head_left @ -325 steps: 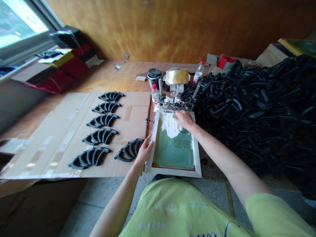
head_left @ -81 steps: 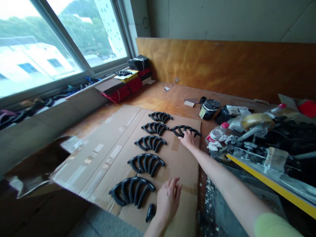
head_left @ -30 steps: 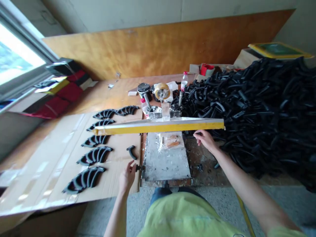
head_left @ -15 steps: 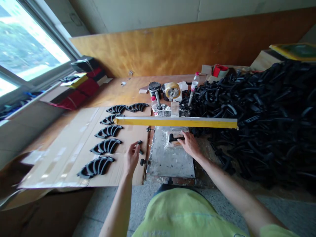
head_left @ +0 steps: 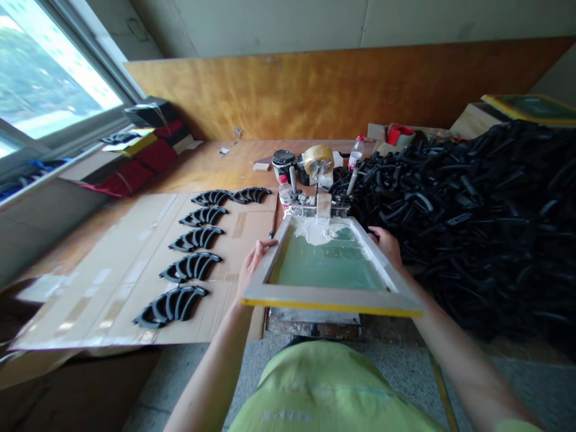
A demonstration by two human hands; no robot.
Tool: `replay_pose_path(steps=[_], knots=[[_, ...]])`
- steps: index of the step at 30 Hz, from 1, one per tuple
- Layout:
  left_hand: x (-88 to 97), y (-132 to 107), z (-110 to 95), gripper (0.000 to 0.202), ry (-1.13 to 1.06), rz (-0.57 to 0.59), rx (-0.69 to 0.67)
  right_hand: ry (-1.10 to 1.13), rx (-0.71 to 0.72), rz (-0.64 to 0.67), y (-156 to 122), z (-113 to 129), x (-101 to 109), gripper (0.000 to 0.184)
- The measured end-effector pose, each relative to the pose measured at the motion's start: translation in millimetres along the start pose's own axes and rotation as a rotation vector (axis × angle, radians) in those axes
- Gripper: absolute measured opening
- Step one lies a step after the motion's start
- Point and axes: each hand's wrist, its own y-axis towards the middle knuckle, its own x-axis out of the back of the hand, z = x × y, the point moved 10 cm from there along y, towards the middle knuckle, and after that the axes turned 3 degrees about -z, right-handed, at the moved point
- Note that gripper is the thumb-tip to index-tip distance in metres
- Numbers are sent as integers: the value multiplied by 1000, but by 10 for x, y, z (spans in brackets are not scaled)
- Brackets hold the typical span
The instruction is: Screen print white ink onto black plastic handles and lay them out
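Observation:
A screen printing frame [head_left: 332,301] with green mesh and yellow front edge lies lowered over the metal base plate [head_left: 292,314]. White ink [head_left: 317,233] is smeared along the far end of its mesh. My left hand [head_left: 253,264] is closed on the frame's left side, fingers on the rim. On the opposite side my right hand [head_left: 387,246] is closed at the right rim, its fingertips partly hidden. Whatever lies under the mesh is mostly hidden. Behind the frame stands its hinge clamp [head_left: 306,207].
Several fanned groups of curved black pieces [head_left: 191,267] lie on a cardboard sheet [head_left: 121,252] at left. A big heap of black plastic parts [head_left: 472,240] fills the right. Bottles [head_left: 356,153], a black tub [head_left: 283,161] and a tape roll [head_left: 318,159] stand behind.
The raised frame has come down over the base plate. My left hand moved from a small black piece to the left rim; my right hand left the black piece on the plate for the right rim.

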Motion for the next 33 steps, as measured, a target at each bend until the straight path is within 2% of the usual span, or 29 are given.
replay_pose_path(steps=[2,4,7,8,10,13,16,18,20,23,26,28,31,33], knots=[[23,-108,436,64,71,85,144,26,76,-92,176,208,185,45],[32,-160,794,77,85,114,208,32,241,-147,317,653,219,51],[24,-139,1184,84,119,96,225,-63,414,-51,473,1245,-46,54],[24,-120,1270,81,144,84,219,-103,424,21,512,1337,-182,47],[21,-86,1379,72,191,76,198,-172,408,160,545,1371,-428,30],[22,-68,1450,67,227,88,196,-246,353,213,503,1260,-599,19],[33,-78,1463,64,231,91,213,-301,317,161,352,1214,-636,20],[33,-87,1452,64,220,85,213,-300,347,164,180,1279,-669,22],[23,-96,1449,65,207,85,216,-273,462,202,-40,1408,-699,23],[4,-108,1448,66,196,95,225,-234,716,291,-381,1569,-676,23],[15,-112,1427,65,213,87,220,-179,873,371,-525,1593,-575,21],[24,-108,1405,64,218,82,203,-133,841,377,-441,1564,-515,16],[25,-100,1394,64,207,88,188,-110,691,251,-257,1499,-460,16],[31,-97,1409,65,206,85,202,-108,696,191,-302,1505,-483,20]])
